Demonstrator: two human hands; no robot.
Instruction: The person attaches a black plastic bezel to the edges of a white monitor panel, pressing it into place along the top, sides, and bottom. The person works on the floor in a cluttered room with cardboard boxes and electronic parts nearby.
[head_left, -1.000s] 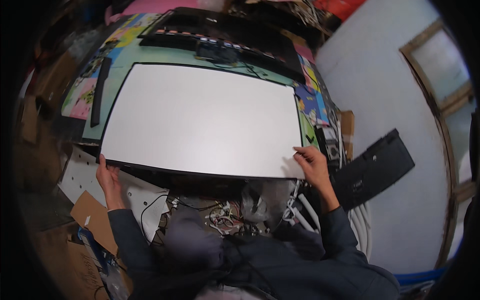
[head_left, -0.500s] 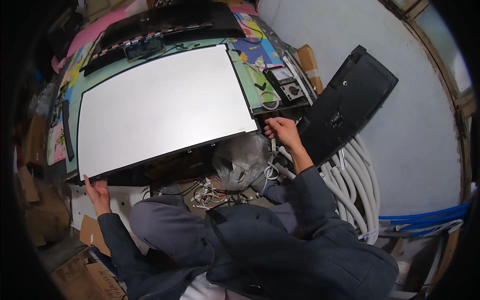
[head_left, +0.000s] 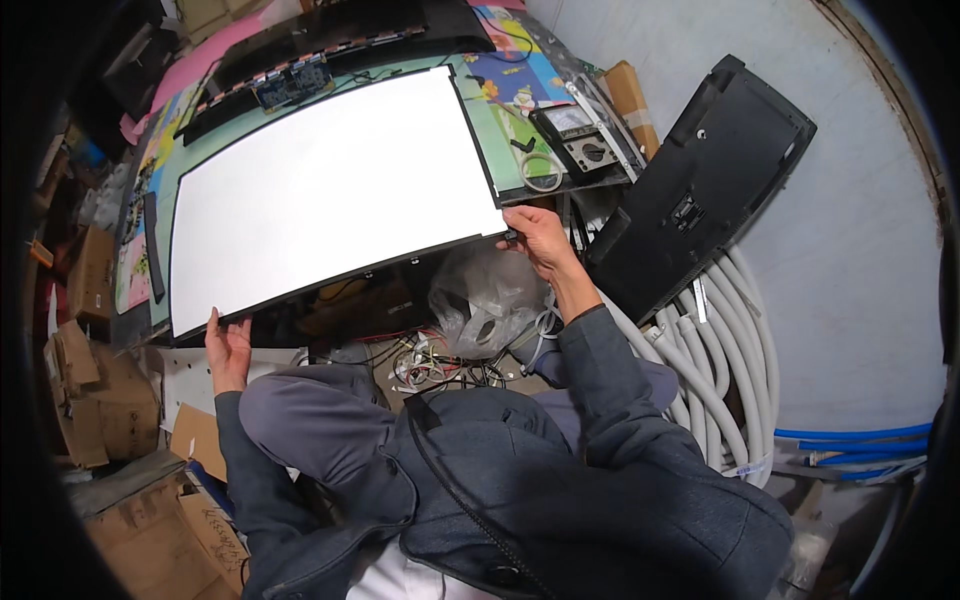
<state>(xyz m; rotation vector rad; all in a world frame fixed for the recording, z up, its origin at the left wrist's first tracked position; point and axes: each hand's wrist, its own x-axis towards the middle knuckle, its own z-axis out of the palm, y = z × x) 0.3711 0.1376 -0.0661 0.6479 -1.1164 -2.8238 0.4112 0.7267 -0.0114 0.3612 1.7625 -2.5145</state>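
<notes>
A large white rectangular panel (head_left: 330, 190) with a thin black frame lies on the table, its near edge reaching past the table's front. My left hand (head_left: 229, 350) grips that near edge close to the left corner, thumb on top and fingers partly hidden below. At the near right corner my right hand (head_left: 538, 240) is closed on the black frame, with the thumb above and the other fingers curled under. Two small metal tabs show along the front edge between my hands.
Behind the panel lie a dark screen part (head_left: 350, 40) and a circuit board (head_left: 292, 85). An analog multimeter (head_left: 580, 145) sits at the table's right. A black plastic back cover (head_left: 705, 190) leans on the wall above coiled grey hoses (head_left: 720, 370). Below are a plastic bag (head_left: 480, 300) and tangled wires (head_left: 440, 365).
My right hand has moved onto the panel's near right corner and closed on it. The left hand now holds the near edge slightly farther right of the left corner. The view has shifted a little.
</notes>
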